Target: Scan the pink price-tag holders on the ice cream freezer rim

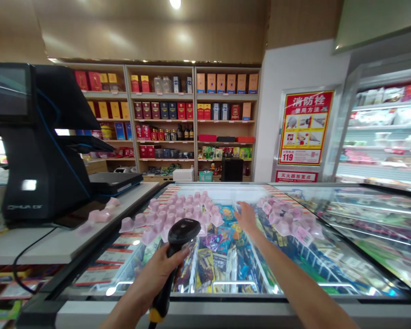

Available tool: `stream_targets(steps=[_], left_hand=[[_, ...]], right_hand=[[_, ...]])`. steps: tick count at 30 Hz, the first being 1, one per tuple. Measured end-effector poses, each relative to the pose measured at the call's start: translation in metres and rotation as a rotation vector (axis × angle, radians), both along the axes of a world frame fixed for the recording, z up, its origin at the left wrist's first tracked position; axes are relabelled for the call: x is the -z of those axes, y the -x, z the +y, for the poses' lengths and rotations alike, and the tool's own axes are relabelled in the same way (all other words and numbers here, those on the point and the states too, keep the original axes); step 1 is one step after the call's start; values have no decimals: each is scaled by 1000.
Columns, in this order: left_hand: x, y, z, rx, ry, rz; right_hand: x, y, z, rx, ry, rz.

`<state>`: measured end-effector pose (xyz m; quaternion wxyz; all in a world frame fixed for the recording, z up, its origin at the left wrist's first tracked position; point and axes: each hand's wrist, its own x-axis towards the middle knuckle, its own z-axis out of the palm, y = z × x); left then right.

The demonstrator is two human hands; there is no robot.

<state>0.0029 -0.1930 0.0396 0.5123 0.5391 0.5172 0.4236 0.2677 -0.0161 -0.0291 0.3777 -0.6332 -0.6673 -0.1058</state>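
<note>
My left hand [160,269] is wrapped around the grip of a black barcode scanner [183,231] with a yellow-tipped base. It holds the scanner upright above the near part of the freezer's glass top. Farther off, my right hand [246,216] is stretched over the glass with its fingers apart. A faint, blurred translucent shape shows by its fingertips, too unclear to name. To the left of that hand sits a cluster of small pink tubs [180,210] on the glass. On its right lies a second group of pink tubs [287,215], some bearing white labels.
Under the glass, wire baskets hold colourful ice-cream packets [207,265]. A black checkout terminal [44,183] stands on the left counter [51,246], beside a few more pink tubs [102,212]. Shelves of boxed goods [164,111] line the back; a refrigerated display [387,128] stands at right.
</note>
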Motion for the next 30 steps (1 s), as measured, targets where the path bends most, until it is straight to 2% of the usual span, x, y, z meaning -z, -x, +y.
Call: stream_targets(steps=[2, 4, 7, 10, 14, 17, 23, 26, 30], left_hand=[[0, -1, 1, -1, -6, 9], [-1, -1, 0, 11, -9, 3], [-2, -3, -2, 16, -3, -27], [-3, -6, -5, -10, 0, -61], [-5, -5, -10, -11, 20, -94], [-6, -1, -14, -19, 27, -100], [-9, 6, -22, -13, 21, -141], [-11, 7, -23, 33, 35, -162], [-16, 5, -25, 51, 32, -169]], right_hand=[[-12, -36, -13, 215, 41, -70], [-19, -66, -26, 405, 159, -144], [-18, -92, -36, 480, 359, -232], [-9, -91, -35, 371, 372, -327], [1, -69, -26, 103, 319, -287], [8, -47, -19, -125, 274, -130], [16, 6, -15, -393, 242, 419], [9, 29, -18, -521, 187, 506], [5, 46, -16, -570, 163, 551]])
